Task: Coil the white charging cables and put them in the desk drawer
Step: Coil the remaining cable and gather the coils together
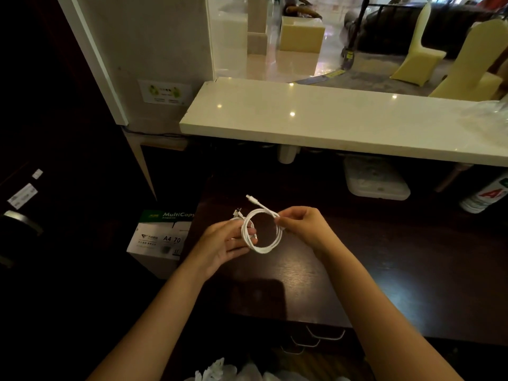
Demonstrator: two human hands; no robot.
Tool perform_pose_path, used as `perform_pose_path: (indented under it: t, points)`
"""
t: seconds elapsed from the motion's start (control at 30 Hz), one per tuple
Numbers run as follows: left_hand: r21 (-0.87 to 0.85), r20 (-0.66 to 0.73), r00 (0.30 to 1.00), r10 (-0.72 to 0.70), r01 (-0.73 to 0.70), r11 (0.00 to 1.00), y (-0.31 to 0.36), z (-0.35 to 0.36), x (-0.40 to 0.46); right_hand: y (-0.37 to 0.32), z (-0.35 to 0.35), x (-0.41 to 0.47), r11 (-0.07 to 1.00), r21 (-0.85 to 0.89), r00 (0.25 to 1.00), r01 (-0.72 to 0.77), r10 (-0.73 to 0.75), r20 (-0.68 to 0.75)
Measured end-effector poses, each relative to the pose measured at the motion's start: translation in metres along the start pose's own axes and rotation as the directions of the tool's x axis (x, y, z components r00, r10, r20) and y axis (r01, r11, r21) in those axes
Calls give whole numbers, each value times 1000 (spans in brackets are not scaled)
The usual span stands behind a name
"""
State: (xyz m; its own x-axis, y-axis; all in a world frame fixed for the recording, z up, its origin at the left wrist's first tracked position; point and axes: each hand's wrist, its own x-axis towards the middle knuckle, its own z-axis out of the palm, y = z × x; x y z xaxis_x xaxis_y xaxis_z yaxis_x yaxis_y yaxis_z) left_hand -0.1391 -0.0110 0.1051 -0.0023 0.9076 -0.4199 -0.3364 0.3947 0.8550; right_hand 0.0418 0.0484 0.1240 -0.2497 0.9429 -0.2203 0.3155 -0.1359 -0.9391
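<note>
Cable coil held above the dark desk [357, 270], loose end not yet tucked.
White cable [262, 232] is gripped on one side of the loop by curled left hand [228, 243] fingers and pinched opposite by the right hand [301, 225]; free plug end is best wrapped round the loop before the drawer handles [316, 338] at the desk's near edge are reached.

I read "MultiCopy" in white on green top band of paper box [162, 237] left of desk. Same box, white front: "A4" and "70", small print below too fine for me. Bottle [486, 198] at right edge under counter: red "A" on label. Wall sticker [165, 92] with green symbols: text illegible. Labels [23, 195] at far left: unreadable.
</note>
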Motion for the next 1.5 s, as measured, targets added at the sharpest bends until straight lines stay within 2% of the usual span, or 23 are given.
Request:
perform_pose_path:
  t: [0.1,0.2,0.33,0.5,0.57,0.7,0.83,0.93,1.07,1.23,1.37,1.5]
  points:
    - [62,-24,998,60,-59,996,-10,-3,0,6,7,7,996,62,996,-64,68,-64]
    - [103,-132,984,120,-107,989,-13,-4,8,9,16,14,987,100,987,-123,131,-88]
    - [151,-253,951,178,-143,978,-18,-18,20,10,29,22,990,72,990,-117,122,-70]
    - [109,-272,955,119,-92,990,-26,-26,25,24,44,39,978,-180,990,-105,86,-110]
    - [58,-262,961,89,-77,995,-26,-29,27,26,47,44,967,-221,989,-127,107,-98]
    - [78,-232,971,65,-48,996,-25,-38,34,25,47,51,965,-151,977,-215,213,-26]
    - [13,-246,968,43,-41,999,-22,-45,48,27,52,61,948,-41,949,-316,317,4]
    - [88,-242,969,59,-39,995,-23,-48,63,30,59,75,935,17,936,-353,353,15]
    - [210,-334,937,104,-33,977,-26,-57,89,35,67,97,913,52,914,-405,403,43]
    - [408,-400,898,180,-1,913,-36,-68,123,50,75,119,894,-26,894,-447,448,2]
    - [573,-359,894,267,-15,819,-48,-71,133,63,80,125,897,-89,902,-432,432,-25]
    - [629,-343,883,320,-37,776,-57,-74,136,71,82,125,907,-128,916,-400,395,-63]
